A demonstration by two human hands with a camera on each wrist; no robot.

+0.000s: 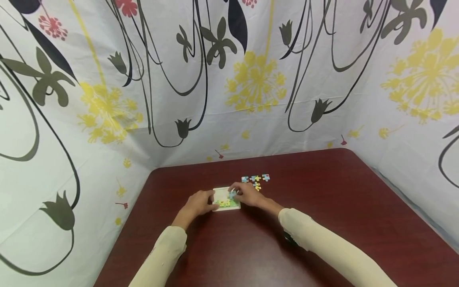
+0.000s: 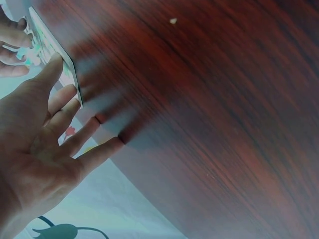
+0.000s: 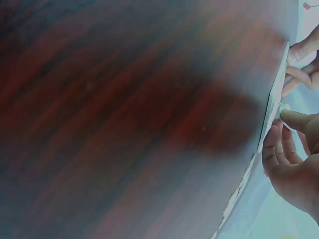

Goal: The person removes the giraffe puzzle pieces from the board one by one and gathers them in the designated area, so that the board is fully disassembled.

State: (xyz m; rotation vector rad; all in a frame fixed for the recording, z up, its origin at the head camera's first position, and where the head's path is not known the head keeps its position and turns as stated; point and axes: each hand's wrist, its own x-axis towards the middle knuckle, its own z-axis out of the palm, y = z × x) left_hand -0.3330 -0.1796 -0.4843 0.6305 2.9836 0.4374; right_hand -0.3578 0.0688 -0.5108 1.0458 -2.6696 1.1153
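Note:
A small white puzzle tray (image 1: 226, 209) lies flat on the table, with joined green and yellow jigsaw pieces (image 1: 225, 203) along its near side. My left hand (image 1: 198, 202) holds the tray's left side. In the left wrist view, the thumb (image 2: 53, 67) of that hand lies over the tray's edge, and the outer fingertips touch the table. Over the tray's right part, my right hand (image 1: 248, 193) pinches a light-blue jigsaw piece (image 1: 232, 195) between thumb and fingers. The right wrist view shows the pinching thumb (image 3: 294, 118) close above the tray (image 3: 273, 99).
Several loose blue and yellow jigsaw pieces (image 1: 255, 178) lie on the table (image 1: 305, 175) just beyond my right hand. A white cloth (image 1: 215, 99) printed with flowers hangs behind and at both sides of the table. A small pale speck (image 2: 173, 21) lies on the tabletop.

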